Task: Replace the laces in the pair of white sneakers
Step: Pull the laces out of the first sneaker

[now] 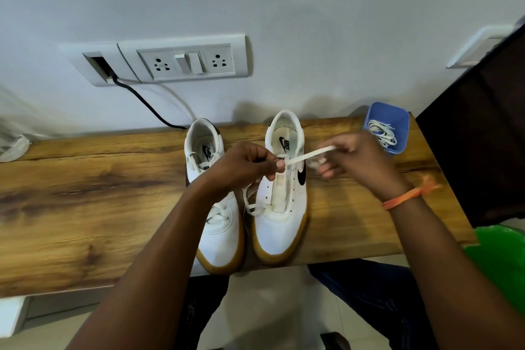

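Two white sneakers with tan soles stand side by side on the wooden table [85,207], toes toward me. The left sneaker [218,230] is laced. On the right sneaker [281,207] the eyelets are bare, and a loose lace lies by its left side. A white lace [308,155] is stretched flat between my hands above the right sneaker. My left hand [244,165] pinches one end of it. At the other end my right hand [355,159] grips it with curled fingers.
A blue box [397,125] holding more white laces sits at the table's back right. A dark panel [477,136] stands to the right, something green [500,258] below it. A wall socket plate [184,61] with a black cable is behind the table.
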`<state>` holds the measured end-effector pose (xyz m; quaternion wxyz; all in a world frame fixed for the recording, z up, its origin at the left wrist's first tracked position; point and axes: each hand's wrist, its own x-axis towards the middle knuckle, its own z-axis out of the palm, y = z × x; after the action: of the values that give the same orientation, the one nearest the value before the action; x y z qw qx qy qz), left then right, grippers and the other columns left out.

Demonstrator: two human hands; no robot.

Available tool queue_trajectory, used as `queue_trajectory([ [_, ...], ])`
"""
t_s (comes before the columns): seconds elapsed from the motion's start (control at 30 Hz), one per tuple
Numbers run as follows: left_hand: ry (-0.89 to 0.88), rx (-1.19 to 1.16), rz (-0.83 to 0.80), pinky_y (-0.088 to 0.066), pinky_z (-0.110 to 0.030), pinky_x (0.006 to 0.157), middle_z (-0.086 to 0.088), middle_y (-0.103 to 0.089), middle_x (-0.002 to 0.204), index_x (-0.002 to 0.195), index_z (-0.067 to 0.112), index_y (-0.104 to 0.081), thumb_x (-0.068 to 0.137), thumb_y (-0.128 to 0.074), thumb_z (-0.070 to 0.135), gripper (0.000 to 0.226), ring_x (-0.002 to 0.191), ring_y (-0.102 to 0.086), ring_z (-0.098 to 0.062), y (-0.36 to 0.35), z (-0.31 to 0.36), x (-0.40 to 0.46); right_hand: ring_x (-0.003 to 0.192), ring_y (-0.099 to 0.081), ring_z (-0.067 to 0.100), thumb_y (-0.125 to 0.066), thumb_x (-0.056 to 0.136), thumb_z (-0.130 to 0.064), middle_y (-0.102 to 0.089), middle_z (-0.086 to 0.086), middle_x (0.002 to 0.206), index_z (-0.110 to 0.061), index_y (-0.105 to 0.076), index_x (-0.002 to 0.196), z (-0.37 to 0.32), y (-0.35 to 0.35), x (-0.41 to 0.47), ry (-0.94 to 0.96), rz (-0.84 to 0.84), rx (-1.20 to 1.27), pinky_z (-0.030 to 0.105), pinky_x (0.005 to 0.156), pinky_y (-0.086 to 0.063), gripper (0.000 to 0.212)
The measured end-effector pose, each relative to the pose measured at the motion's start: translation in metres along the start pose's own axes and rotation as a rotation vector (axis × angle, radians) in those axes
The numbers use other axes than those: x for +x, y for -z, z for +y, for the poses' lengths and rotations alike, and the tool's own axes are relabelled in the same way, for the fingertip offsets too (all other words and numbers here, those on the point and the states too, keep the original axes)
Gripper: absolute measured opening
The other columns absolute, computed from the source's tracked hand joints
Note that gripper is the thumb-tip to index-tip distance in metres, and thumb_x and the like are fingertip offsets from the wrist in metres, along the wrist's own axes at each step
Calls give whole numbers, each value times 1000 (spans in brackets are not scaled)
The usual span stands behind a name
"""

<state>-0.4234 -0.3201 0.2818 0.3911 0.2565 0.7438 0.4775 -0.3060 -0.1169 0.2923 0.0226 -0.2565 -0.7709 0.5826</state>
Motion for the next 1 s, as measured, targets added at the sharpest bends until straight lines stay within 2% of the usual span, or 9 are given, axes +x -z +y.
queue_trajectory([
  [0.13,32,2,-13,-32,-14,43,1,-65,67,95,7,-75,94,-65,22,18,49,-42,-5,9,-1,-2,68,-72,21,-57,88,7,-69,25,93,2,-67,104,13,35,6,-56,411,-66,39,69,-62,19],
  [0.23,1,-155,-17,-31,-21,49,-5,-67,75,86,10,-73,95,-64,19,16,55,-38,-13,-3,2,1,84,-70,25,-71,79,-3,-71,15,98,-5,-70,109,3,14,0,43,105,-330,48,82,-58,30],
  [0.33,-90,-272,-67,-35,-23,53,-8,-67,77,91,1,-70,97,-61,15,17,57,-42,-15,-22,7,3,86,-69,17,-83,70,-10,-71,3,87,-7,-69,91,-7,-25,-10,140,-337,-200,44,82,-57,25],
  [0.4,-102,-316,-107,-41,-26,57,-10,-65,78,96,-4,-67,97,-62,18,22,60,-47,-20,-25,8,4,76,-68,18,-83,74,-8,-67,5,74,-8,-63,75,-7,-39,-12,145,-376,-94,36,72,-57,20],
  [0.53,-20,-204,-35,-31,-20,49,-1,-59,68,100,-8,-66,97,-60,22,30,51,-38,-9,-11,6,3,57,-59,17,-68,89,-24,-64,5,64,-8,-74,86,-7,-19,-10,102,-333,-158,27,55,-50,17],
  [0.63,43,-108,-45,-29,-20,45,0,-57,65,95,4,-74,94,-64,28,27,50,-37,-9,7,0,1,49,-51,11,-60,95,-26,-57,3,58,-5,-73,87,-5,13,-5,36,-201,21,22,50,-42,27],
  [0.73,47,-89,-111,-27,-22,47,-3,-65,76,99,8,-75,93,-64,29,25,51,-38,-8,16,-2,-2,51,-53,14,-56,98,-19,-58,7,64,-2,-69,88,5,40,7,-23,169,363,24,52,-45,23],
  [0.83,19,-130,-118,-34,-17,49,-10,-73,89,105,2,-73,96,-62,14,19,53,-43,-5,7,-1,-2,57,-59,21,-56,96,-7,-63,15,71,-4,-70,85,15,36,13,-79,334,262,29,55,-49,19],
  [1.0,-91,-146,2,-50,-17,58,-7,-74,82,100,4,-76,91,-67,7,13,61,-60,-4,-30,5,5,83,-70,27,-62,85,5,-74,15,91,-8,-73,102,-2,-10,-3,-25,-288,-65,40,78,-56,25],
])
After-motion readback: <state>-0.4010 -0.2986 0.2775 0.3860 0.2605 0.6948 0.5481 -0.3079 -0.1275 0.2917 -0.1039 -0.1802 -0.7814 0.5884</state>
